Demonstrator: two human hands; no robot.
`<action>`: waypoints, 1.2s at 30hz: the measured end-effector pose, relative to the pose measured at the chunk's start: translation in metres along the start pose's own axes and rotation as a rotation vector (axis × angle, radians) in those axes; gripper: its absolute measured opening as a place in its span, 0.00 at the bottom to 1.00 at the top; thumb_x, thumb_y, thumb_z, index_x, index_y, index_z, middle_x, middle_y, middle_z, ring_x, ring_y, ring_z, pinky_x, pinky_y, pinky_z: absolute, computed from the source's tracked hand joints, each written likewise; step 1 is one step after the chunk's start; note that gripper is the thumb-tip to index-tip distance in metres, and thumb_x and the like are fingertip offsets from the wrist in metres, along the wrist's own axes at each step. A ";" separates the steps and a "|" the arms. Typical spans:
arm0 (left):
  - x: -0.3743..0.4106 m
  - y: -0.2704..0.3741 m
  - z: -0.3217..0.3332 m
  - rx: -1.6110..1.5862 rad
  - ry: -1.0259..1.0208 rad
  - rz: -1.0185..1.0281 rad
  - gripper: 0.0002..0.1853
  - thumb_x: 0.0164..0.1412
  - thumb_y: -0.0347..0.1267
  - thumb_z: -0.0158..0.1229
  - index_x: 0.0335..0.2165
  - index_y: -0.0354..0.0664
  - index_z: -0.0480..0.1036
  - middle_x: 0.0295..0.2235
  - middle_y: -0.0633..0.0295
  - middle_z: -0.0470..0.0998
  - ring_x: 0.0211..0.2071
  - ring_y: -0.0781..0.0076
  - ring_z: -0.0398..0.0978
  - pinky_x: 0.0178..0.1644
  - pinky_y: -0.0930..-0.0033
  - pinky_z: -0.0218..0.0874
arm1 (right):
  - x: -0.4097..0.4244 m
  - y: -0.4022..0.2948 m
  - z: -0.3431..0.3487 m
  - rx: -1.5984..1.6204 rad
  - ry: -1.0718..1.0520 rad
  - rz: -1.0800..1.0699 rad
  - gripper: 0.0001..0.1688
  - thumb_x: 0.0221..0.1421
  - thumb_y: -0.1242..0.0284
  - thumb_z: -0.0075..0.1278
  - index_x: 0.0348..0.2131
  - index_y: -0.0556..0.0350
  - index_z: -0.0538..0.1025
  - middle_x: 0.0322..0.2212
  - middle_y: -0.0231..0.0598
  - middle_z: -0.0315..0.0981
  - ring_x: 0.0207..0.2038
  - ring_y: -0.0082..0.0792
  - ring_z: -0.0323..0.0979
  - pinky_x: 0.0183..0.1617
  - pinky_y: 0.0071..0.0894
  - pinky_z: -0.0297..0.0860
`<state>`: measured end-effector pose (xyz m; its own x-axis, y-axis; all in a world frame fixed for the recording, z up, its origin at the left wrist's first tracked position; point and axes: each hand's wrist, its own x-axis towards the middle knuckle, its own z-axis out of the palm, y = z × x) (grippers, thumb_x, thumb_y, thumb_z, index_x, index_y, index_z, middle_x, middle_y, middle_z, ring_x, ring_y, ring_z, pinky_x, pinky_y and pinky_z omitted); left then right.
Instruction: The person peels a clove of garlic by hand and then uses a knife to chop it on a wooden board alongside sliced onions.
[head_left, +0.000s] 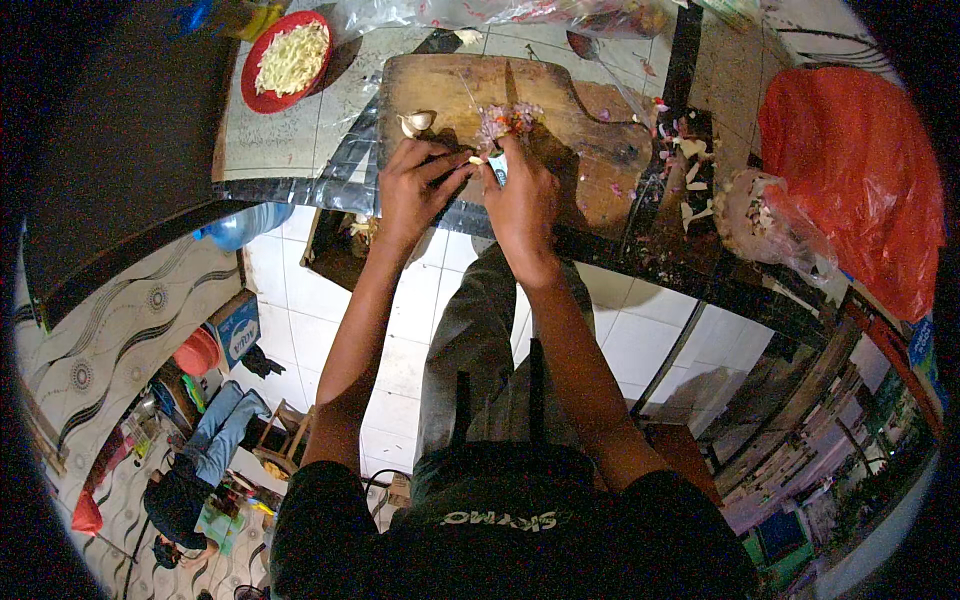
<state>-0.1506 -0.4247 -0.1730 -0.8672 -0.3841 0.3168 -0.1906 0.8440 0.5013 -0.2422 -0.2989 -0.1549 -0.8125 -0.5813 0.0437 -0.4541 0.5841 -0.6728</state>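
Observation:
My left hand (414, 184) is at the near edge of a wooden cutting board (427, 82), its fingertips pinching a small pale garlic clove (476, 160). Against the clove's other side, my right hand (521, 199) holds a thin item with a blue-and-white printed face (497, 169). Fingers hide most of that item, and I cannot tell whether it is a knife. Just beyond the right fingertips lies a heap of chopped shallot (510, 120) with orange-red bits. Unpeeled garlic (417, 122) sits on the board above my left hand.
Pale shredded vegetable fills a red plate (250, 84) at the far left. A metal spoon (583, 45) lies behind the board. Peelings (696, 150), a clear plastic bag (784, 229) and a red plastic bag (855, 172) are at right. Another person (180, 495) is low on the left.

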 end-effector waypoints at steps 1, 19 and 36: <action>0.000 0.000 0.001 0.019 -0.003 0.005 0.13 0.43 0.32 0.68 0.33 0.47 0.81 0.30 0.64 0.77 0.33 0.65 0.74 0.37 0.66 0.67 | 0.000 0.001 0.001 -0.006 0.003 -0.002 0.22 0.46 0.73 0.60 0.42 0.55 0.71 0.28 0.54 0.75 0.32 0.59 0.74 0.34 0.51 0.68; -0.003 0.021 0.003 0.041 0.013 -0.110 0.13 0.45 0.31 0.67 0.34 0.47 0.81 0.29 0.62 0.77 0.34 0.63 0.71 0.38 0.66 0.64 | -0.042 0.007 -0.038 0.275 0.015 0.183 0.20 0.58 0.73 0.49 0.49 0.60 0.69 0.43 0.57 0.71 0.45 0.56 0.71 0.48 0.42 0.67; -0.017 0.007 0.012 0.023 0.040 -0.044 0.13 0.45 0.31 0.67 0.35 0.45 0.81 0.31 0.60 0.78 0.36 0.62 0.72 0.42 0.65 0.64 | -0.066 0.022 -0.048 0.252 -0.269 -0.028 0.29 0.58 0.78 0.42 0.59 0.52 0.62 0.51 0.55 0.66 0.52 0.53 0.66 0.54 0.43 0.65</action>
<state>-0.1429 -0.4081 -0.1847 -0.8388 -0.4350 0.3274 -0.2389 0.8345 0.4966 -0.2164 -0.2202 -0.1371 -0.6608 -0.7426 -0.1087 -0.3429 0.4276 -0.8364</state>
